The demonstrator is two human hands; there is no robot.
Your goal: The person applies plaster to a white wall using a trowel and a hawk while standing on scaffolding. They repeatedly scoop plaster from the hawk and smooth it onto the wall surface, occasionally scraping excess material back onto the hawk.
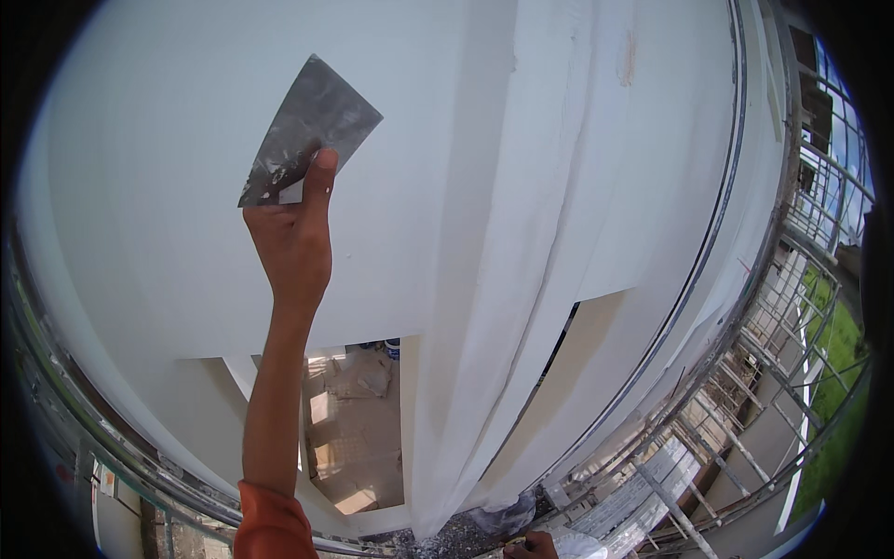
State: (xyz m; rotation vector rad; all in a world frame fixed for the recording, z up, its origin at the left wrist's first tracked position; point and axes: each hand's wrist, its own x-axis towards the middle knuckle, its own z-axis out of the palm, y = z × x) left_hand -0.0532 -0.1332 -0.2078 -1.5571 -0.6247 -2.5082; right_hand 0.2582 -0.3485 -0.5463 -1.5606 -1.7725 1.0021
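Head view: forearm (279, 401) upright, left hand (296, 238) grips a metal blade (324, 112); right hand (535, 546) low, its hold unclear.

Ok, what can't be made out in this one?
Head view:
- Right hand: cut off by the picture's lower edge; what it holds is unclear.
- Lower end of the scraper: hidden by the left hand.
- Blue container beyond the wall: too small to tell its contents.

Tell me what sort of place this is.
Probably a building site, outdoors beside a house or similar building being finished: metal scaffolding stands at the right with green grass beyond, and the left hand holds a broad scraper blade before a white wall.
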